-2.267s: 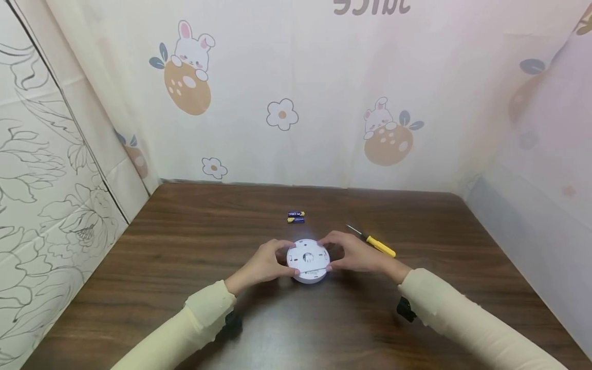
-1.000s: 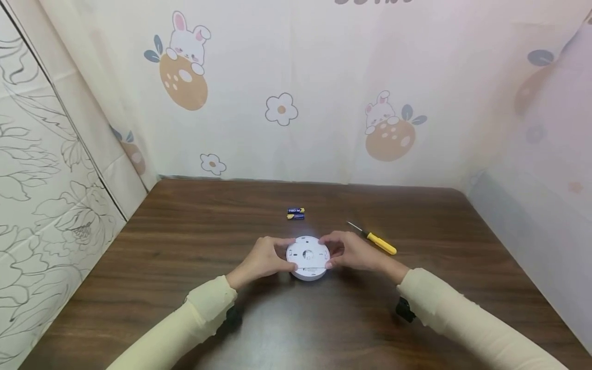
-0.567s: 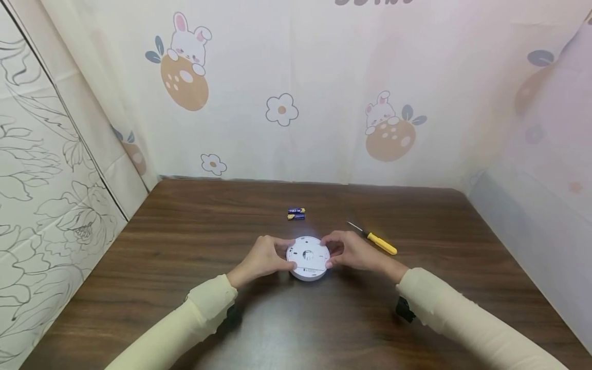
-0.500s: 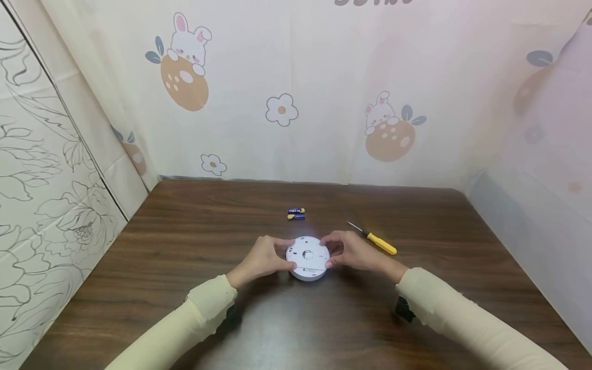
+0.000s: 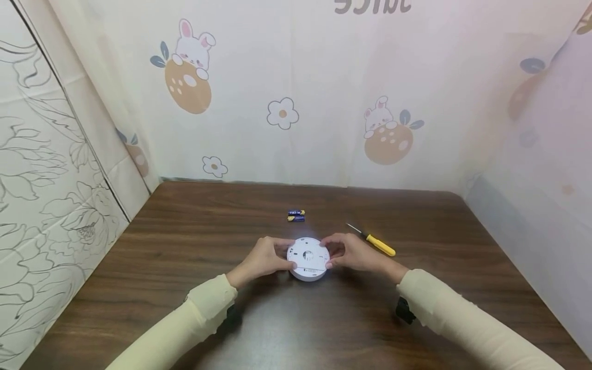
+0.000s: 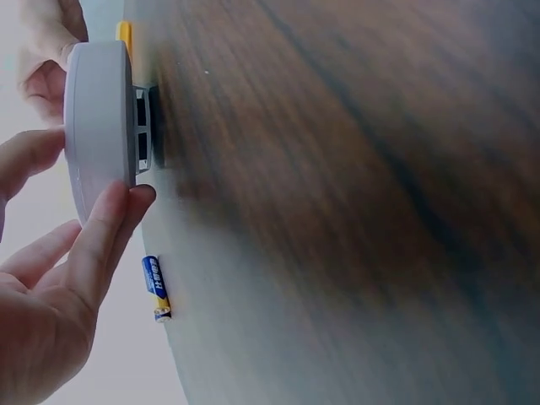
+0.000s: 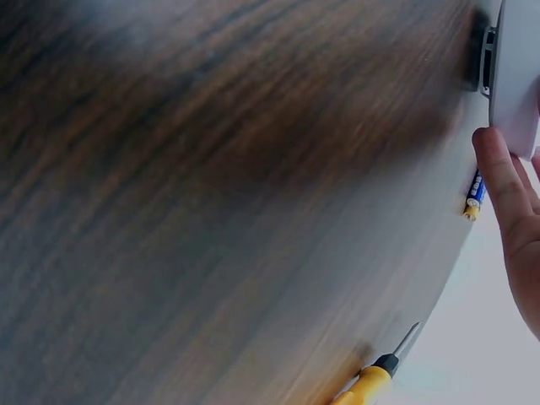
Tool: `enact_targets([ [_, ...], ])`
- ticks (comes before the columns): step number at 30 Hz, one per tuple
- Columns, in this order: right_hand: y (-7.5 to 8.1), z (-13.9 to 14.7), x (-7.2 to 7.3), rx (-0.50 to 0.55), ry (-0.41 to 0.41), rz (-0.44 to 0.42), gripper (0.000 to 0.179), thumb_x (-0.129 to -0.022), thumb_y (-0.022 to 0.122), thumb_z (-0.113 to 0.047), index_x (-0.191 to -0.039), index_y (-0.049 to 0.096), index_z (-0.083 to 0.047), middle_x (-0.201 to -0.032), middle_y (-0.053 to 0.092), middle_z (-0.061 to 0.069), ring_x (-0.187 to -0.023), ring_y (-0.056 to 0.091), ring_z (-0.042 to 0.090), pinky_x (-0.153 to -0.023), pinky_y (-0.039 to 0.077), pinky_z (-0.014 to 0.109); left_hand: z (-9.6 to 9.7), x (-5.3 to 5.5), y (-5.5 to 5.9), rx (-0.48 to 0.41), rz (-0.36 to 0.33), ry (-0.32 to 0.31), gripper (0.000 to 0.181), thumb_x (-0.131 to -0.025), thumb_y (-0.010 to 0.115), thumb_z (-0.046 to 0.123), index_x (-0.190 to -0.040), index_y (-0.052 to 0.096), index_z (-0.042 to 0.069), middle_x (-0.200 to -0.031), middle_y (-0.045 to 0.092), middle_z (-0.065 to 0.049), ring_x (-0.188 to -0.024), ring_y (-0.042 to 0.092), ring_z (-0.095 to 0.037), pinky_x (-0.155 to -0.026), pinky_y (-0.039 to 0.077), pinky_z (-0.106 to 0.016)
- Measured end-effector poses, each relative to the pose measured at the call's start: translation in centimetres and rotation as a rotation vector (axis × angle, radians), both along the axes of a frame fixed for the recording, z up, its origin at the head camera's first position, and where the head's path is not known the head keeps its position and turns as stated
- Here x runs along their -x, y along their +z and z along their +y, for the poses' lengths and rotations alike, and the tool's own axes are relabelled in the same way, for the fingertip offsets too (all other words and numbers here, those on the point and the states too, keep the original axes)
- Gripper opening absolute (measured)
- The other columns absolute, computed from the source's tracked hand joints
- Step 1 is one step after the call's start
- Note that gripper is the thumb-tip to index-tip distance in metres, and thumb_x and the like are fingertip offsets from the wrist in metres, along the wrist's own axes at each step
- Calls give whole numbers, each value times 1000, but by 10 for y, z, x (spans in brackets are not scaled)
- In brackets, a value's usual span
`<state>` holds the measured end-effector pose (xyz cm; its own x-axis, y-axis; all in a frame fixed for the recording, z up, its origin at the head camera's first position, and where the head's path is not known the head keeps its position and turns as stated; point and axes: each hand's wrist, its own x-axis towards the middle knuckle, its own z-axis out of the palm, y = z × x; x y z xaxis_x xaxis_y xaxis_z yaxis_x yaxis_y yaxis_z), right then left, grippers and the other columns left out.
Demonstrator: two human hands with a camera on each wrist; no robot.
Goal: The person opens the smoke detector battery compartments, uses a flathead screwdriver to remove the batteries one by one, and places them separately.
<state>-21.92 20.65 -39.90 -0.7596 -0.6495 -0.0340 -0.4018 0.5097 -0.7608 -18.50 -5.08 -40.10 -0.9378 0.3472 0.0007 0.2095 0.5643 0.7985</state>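
Observation:
A round white smoke detector (image 5: 315, 262) lies between both hands near the middle of the wooden table, its slotted back plate facing up. My left hand (image 5: 262, 261) pinches its left rim, thumb at the near edge and fingers at the far edge. On the opposite rim, my right hand (image 5: 358, 253) grips the same way. In the left wrist view, a vented part (image 6: 143, 126) juts from the underside of the detector, close over the table. The right wrist view catches only part of the detector (image 7: 516, 76), with fingertips (image 7: 498, 164) against its side.
Two blue and yellow batteries (image 5: 296, 219) lie side by side beyond the detector. A screwdriver (image 5: 380, 245) with a yellow handle rests just behind the right hand. A patterned curtain (image 5: 324, 103) hangs behind the table (image 5: 208, 216).
Since the oldest frame the detector's back plate has turned slightly clockwise, and the left thumb has shifted a little away from me along the rim. The head view has tilted slightly.

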Motion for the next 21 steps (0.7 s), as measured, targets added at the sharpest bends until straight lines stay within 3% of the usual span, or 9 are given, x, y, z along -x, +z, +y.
enact_targets([
  [9,5,1,-2,9,-70,-127,52,-73,71,-32,-118,51,-15,-109,55,0,-88,57,16,-77,52,29,-4,-2,3,-63,-41,-2,54,-69,74,31,-114,58,7,-108,60,-6,-95,57,-17,-79,50,-32],
  [12,6,1,-2,35,-142,-234,52,-78,66,-32,-121,49,-9,-108,55,5,-86,59,19,-75,53,33,-5,0,2,-151,-135,44,49,-73,72,26,-114,56,2,-108,59,-12,-89,59,-20,-71,54,-32],
  [15,7,1,-3,85,-227,-399,49,-81,62,-30,-120,49,-3,-104,57,10,-85,61,23,-74,53,35,-6,2,0,-281,-300,127,41,-79,65,16,-114,53,-3,-103,58,-17,-82,61,-24,-63,55,-33],
  [18,8,1,-6,132,-293,-561,46,-83,60,-27,-119,49,0,-100,59,13,-86,61,26,-76,52,36,-5,4,-1,-393,-453,183,33,-85,57,8,-113,51,-7,-97,58,-18,-76,62,-27,-63,55,-35],
  [21,11,0,-9,196,-329,-704,44,-85,58,-21,-121,47,1,-100,59,16,-88,60,30,-79,51,39,-5,4,-3,-467,-538,196,29,-87,52,5,-113,51,-9,-95,58,-17,-73,62,-26,-65,55,-38],
])
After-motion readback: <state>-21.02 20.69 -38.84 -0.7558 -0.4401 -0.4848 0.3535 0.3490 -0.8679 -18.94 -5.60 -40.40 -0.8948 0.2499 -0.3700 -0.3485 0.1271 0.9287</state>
